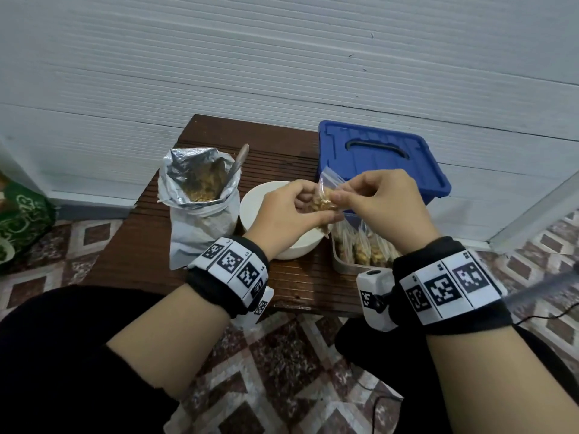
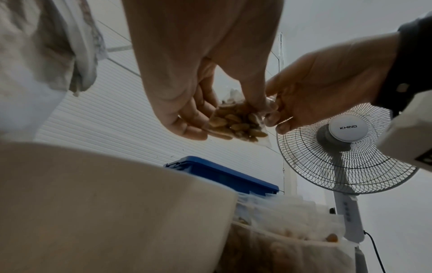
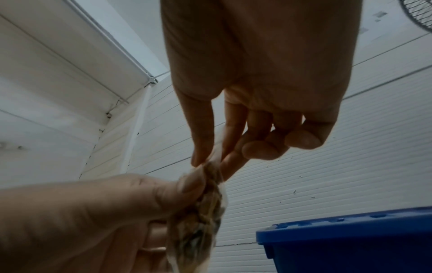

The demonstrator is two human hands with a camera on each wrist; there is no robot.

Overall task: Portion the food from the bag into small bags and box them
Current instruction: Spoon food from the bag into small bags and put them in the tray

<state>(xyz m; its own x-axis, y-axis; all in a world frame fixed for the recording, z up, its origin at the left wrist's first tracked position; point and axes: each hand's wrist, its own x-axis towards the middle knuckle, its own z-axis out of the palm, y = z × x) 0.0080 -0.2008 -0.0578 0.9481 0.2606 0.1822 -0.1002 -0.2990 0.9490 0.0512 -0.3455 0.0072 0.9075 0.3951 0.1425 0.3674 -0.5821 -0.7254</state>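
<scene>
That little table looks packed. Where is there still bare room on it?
Bare wood shows left of the foil bag and along the near edge of the table. The bowl, clear box and blue lid crowd the right side.

On the table (image 1: 150, 245), the foil bag (image 1: 200, 211) stands left of the bowl (image 1: 253, 202); the lidded box (image 1: 382, 158) sits upper right, the open container (image 1: 341, 264) of small bags before it.

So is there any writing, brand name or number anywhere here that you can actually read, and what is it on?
"KHIND": on the round white hub of the standing fan.
Wristbands: black-and-white square codes with tiny characters beside them, too small to read.
Green bag at the left edge: pale markings, not legible.
</scene>
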